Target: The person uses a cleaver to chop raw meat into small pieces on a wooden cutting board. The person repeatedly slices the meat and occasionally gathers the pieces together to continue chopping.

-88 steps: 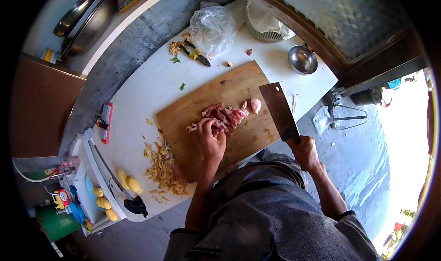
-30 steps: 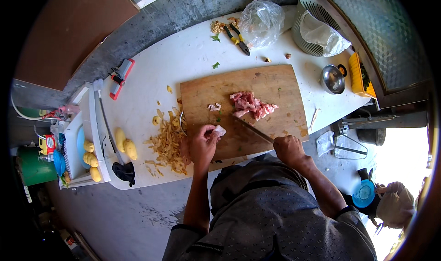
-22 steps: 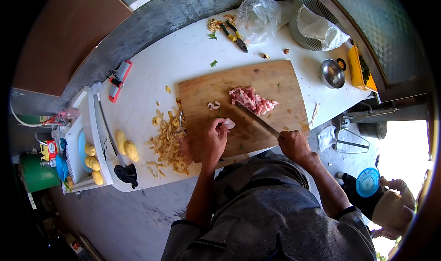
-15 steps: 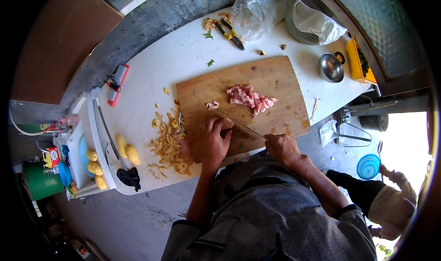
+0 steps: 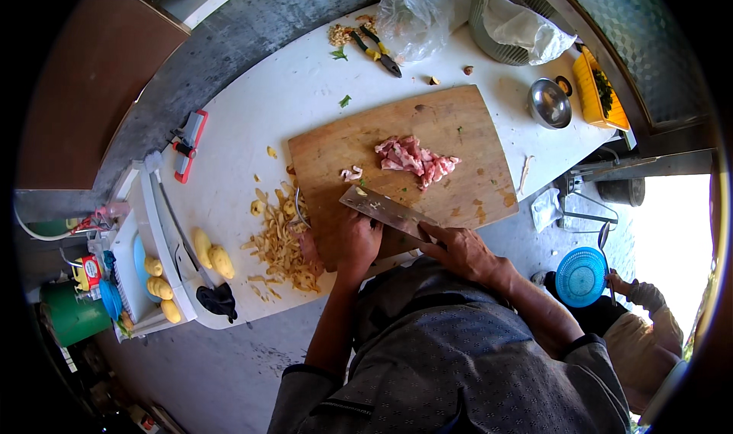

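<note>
The right hand (image 5: 463, 251) is wrapped around the handle end of a cleaver (image 5: 387, 209), thumb and fingers gripping at the base of the blade; the blade slants from there toward the upper left, its broad face showing, above the wooden cutting board (image 5: 454, 121); the far end of the blade lies across the left hand's fingertips and hides them, so whether they touch the steel is unclear; the left hand (image 5: 362, 242) is low over the board's near left part, and I cannot tell whether its fingers are open, closed or gripping something; the raw meat (image 5: 416, 161) sits in a heap on the board, beyond the blade and apart from both hands' fingers; a small pale scrap (image 5: 351, 174) lies nearer the left hand, just past the blade's tip; potato peelings (image 5: 276, 245) are heaped left of the board.
</note>
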### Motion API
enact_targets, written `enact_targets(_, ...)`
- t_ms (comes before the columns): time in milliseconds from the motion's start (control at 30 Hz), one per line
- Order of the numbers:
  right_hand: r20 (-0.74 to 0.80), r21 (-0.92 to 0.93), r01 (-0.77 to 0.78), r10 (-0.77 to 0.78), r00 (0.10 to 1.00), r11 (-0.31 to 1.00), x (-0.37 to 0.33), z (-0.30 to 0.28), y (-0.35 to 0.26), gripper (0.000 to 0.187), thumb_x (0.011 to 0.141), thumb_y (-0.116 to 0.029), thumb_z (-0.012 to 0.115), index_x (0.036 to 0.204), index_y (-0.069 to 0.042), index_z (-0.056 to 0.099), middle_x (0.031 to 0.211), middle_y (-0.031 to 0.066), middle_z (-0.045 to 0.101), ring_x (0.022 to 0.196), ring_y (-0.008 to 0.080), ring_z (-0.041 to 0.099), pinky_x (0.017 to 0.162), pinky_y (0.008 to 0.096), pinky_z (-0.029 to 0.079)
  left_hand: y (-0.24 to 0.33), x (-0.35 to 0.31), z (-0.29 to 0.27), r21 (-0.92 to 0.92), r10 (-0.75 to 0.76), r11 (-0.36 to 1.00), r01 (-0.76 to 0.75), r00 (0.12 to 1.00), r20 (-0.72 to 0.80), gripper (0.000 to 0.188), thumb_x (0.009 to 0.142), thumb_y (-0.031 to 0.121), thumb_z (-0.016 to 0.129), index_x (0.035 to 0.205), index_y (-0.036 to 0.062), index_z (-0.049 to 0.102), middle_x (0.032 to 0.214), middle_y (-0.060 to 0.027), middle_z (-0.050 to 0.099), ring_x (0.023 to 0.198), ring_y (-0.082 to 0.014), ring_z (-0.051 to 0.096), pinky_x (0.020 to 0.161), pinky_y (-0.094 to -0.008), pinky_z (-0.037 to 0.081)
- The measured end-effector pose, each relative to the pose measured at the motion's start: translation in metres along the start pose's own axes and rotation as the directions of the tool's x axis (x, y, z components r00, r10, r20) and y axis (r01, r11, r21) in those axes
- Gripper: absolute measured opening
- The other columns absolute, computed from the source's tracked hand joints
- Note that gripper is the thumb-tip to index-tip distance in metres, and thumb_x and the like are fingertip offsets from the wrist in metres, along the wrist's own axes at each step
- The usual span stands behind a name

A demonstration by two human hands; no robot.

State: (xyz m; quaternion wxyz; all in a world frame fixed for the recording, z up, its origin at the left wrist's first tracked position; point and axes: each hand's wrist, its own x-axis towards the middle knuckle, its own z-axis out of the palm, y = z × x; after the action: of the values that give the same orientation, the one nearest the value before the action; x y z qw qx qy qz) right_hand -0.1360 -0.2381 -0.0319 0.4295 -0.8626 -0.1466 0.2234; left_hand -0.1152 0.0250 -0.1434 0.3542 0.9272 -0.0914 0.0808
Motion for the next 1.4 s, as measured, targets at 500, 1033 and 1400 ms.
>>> enact_targets(500,0.081,-0.079,-0.151,0.157,0.984,0.985,0.002,-0.021,-0.009,0.054,0.117,-0.049,0.045,0.143,-0.007,0.067,0.102,0.0295,0.077,0.099,0.0509,0.073,0.092,0.0591,0.058,0.017,0.009,-0.003,-0.037,0.024,0.999,-0.024,1.000,-0.007,0.029,0.088,0.000,0.078,0.117,-0.0025,0.079,0.129,-0.0227,0.071,0.126,-0.0454,0.064,0.107,-0.0514,0.054)
enact_targets(1033,-0.026,-0.257,-0.009,0.002,1.000,0.966,-0.005,-0.036,-0.006,0.053,0.104,-0.047,0.072,0.143,-0.011,0.071,0.098,0.0204,0.079,0.090,0.0397,0.078,0.083,0.0492,0.062,-0.016,-0.019,-0.023,-0.222,-0.211,0.952,0.211,0.977,0.027,0.022,0.096,0.003,0.076,0.117,-0.0031,0.077,0.111,-0.0188,0.079,0.096,-0.0363,0.076,0.089,-0.0420,0.061)
enact_targets(1400,-0.076,-0.353,0.052,-0.084,0.994,0.934,-0.004,-0.040,-0.010,0.059,0.100,-0.052,0.076,0.145,-0.015,0.070,0.082,0.0112,0.072,0.072,0.0321,0.075,0.069,0.0455,0.061,0.014,0.057,-0.095,-0.417,-0.361,0.824,0.384,0.922,0.136,0.033,0.093,0.007,0.088,0.121,-0.0030,0.074,0.096,-0.0055,0.076,0.088,-0.0093,0.069,0.076,-0.0268,0.057)
